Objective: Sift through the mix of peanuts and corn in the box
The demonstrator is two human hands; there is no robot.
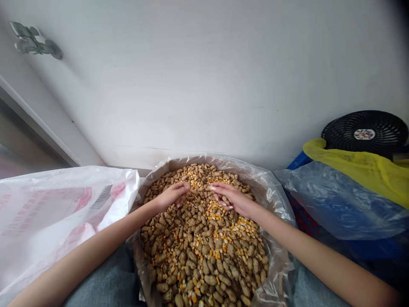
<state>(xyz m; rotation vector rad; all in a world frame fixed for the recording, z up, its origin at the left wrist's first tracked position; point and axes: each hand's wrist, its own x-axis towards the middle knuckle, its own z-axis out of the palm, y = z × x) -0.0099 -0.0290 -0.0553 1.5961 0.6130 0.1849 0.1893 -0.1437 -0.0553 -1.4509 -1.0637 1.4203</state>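
Peanuts and corn kernels lie beneath the loosely curled fingers of left hand and right hand, grip unclear.

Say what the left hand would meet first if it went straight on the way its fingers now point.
Most likely the peanuts and corn kernels just ahead of the left hand, though its height above them is unclear.

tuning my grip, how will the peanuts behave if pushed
The peanuts would probably roll and slide, being rounded and loosely heaped. Their rough, netted shells likely aren't slippery. Loose corn kernels between them may shift too.
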